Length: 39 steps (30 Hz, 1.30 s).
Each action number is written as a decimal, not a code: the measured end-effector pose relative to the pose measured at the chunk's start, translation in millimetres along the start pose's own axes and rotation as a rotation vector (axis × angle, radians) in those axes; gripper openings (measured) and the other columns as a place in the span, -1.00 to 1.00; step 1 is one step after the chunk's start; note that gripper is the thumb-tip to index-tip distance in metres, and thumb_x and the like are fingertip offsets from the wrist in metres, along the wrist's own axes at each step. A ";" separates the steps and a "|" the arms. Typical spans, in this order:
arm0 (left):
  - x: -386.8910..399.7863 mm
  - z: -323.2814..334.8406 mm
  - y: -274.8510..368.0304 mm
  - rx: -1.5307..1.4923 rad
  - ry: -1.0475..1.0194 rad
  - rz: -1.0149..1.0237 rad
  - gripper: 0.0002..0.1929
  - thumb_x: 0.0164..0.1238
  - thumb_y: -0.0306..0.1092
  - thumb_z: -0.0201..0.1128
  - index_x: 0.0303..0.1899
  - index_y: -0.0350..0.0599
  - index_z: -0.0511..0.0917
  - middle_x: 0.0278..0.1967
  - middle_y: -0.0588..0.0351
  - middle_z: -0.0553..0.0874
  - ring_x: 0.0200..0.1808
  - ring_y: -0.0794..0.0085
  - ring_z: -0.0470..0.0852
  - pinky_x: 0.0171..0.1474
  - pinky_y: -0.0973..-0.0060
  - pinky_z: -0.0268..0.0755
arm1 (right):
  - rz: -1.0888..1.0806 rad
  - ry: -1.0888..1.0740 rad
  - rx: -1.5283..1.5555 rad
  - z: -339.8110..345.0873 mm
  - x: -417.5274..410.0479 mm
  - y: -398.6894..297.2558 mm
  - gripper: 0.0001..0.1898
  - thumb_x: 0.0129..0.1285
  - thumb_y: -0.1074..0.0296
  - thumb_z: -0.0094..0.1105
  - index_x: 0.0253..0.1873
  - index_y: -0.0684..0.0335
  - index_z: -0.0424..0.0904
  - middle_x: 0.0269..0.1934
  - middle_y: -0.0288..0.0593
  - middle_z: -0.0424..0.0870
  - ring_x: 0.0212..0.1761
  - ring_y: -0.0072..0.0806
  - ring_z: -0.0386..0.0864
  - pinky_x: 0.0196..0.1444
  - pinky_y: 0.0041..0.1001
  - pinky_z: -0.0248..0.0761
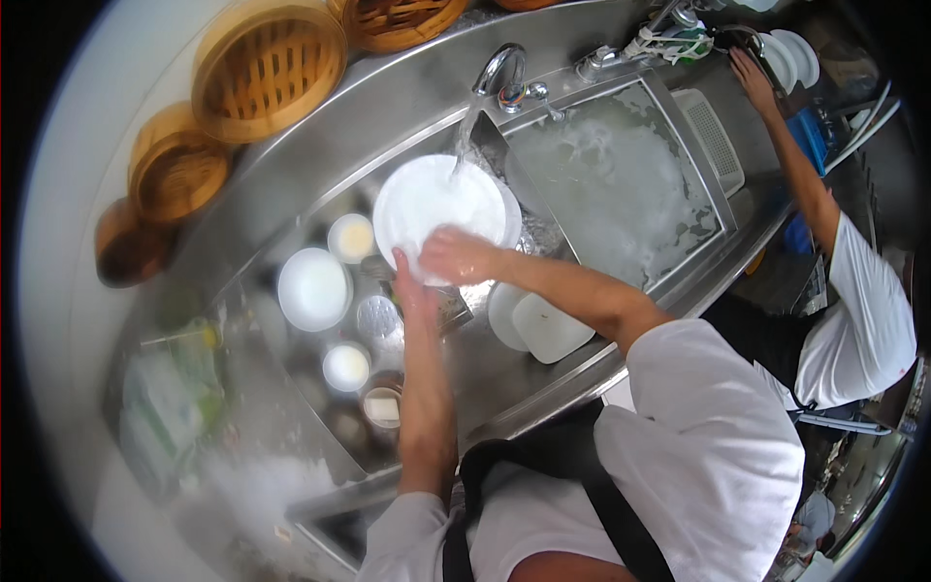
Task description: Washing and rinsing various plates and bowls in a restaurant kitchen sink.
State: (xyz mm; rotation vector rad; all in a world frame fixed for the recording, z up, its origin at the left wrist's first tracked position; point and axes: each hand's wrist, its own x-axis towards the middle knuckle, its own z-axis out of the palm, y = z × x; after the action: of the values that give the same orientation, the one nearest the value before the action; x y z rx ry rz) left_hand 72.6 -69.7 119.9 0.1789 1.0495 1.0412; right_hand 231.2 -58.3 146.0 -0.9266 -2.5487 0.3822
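A round white plate lies under the stream from the chrome faucet. My left hand grips its near rim, fingers at the edge. Over the plate's lower part rests my right hand, blurred; whether it holds anything is hidden. Another white dish shows partly behind the plate. To the left in the sink stand a white bowl and small cups, one above and one below. A squarish white dish overlaps a round one under my right forearm.
A basin full of cloudy water adjoins on the right. Bamboo steamers line the ledge at upper left. A plastic bag lies at left. At right a co-worker's arm reaches toward stacked plates beside a white perforated basket.
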 end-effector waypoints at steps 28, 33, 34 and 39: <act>67.7 -26.7 -15.0 0.651 0.047 0.173 -0.42 0.37 -0.18 0.23 0.26 -0.42 0.36 0.16 -0.19 0.58 0.15 0.06 0.58 0.18 0.25 0.43 | 1.222 0.610 0.231 1.4 -95.2 -3.7 -0.40 0.27 0.20 0.16 0.28 0.47 0.24 0.11 0.36 0.52 0.22 0.14 0.47 0.25 -0.17 0.34; 90.1 -22.1 20.8 1.197 0.093 0.372 -0.66 0.24 -0.39 0.08 -0.05 -0.47 0.53 -0.18 -0.44 0.64 -0.08 -0.18 0.63 -0.03 0.11 0.42 | 1.603 0.527 0.611 14.5 -110.8 -46.5 -0.39 0.27 0.24 0.12 0.30 0.49 0.17 0.22 0.39 0.41 0.26 0.11 0.44 0.27 -0.13 0.31; 77.7 28.6 4.0 1.330 0.006 0.384 -0.69 0.22 -0.41 0.06 -0.08 -0.44 0.54 -0.20 -0.43 0.65 -0.09 -0.21 0.63 -0.03 0.09 0.42 | 1.665 0.550 0.596 19.9 -135.9 -31.2 -0.37 0.28 0.22 0.12 0.32 0.49 0.15 0.28 0.38 0.36 0.33 0.08 0.36 0.32 -0.12 0.25; 47.7 93.9 -11.6 1.447 -0.094 0.591 -0.76 0.10 -0.53 0.10 -0.16 -0.36 0.55 -0.23 -0.36 0.65 -0.11 -0.25 0.60 0.00 0.06 0.44 | 1.648 0.614 0.299 6.1 -80.0 28.0 -0.27 0.24 0.07 0.25 0.32 0.48 0.19 0.19 0.33 0.46 0.36 0.01 0.32 0.34 -0.21 0.21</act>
State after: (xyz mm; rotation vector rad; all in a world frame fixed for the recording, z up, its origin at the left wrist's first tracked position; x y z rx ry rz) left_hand 157.5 -7.7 133.2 1.7614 1.5310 0.5584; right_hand 299.8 -90.9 107.9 -2.3032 -0.6926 0.6850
